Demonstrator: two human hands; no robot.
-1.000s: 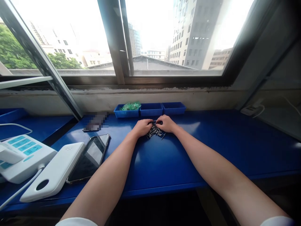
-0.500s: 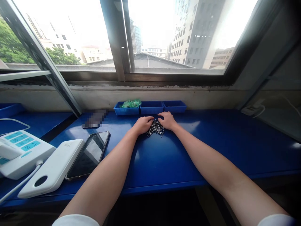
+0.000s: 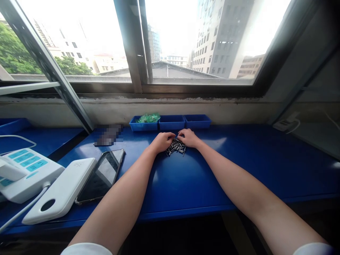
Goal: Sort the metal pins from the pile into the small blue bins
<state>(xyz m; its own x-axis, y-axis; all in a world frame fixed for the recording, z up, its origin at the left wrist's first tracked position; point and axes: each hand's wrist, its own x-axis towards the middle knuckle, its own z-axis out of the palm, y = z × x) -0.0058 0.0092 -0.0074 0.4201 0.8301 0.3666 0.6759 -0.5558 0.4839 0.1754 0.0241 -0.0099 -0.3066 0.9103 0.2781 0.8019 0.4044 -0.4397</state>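
A small heap of thin metal pins [image 3: 176, 148], dark and silvery, lies on the blue tabletop [image 3: 183, 187]. My left hand [image 3: 162, 141] curves around the heap's left side, its fingers arched toward the middle. From the right, my right hand [image 3: 189, 137] bends over the heap's upper right edge, thumb and forefinger slightly apart. The fingertips of both hands nearly meet behind the pins. Both hands appear cupped against the heap rather than closed; their inner fingers are partly hidden.
Behind the hands stand three joined blue bins [image 3: 172, 122]; the left one contains green plastic pieces [image 3: 148, 118]. At left lie a phone [image 3: 102, 175], a blurred dark flat object [image 3: 108, 135], a white power bank [image 3: 61, 191] and a power strip [image 3: 32, 173]. A metal frame post [image 3: 57, 71] rises there.
My right hand's fingers have curled lower and closer to the pins, narrowing their spread. My left hand stays nearly in place. The whole view has shifted slightly.
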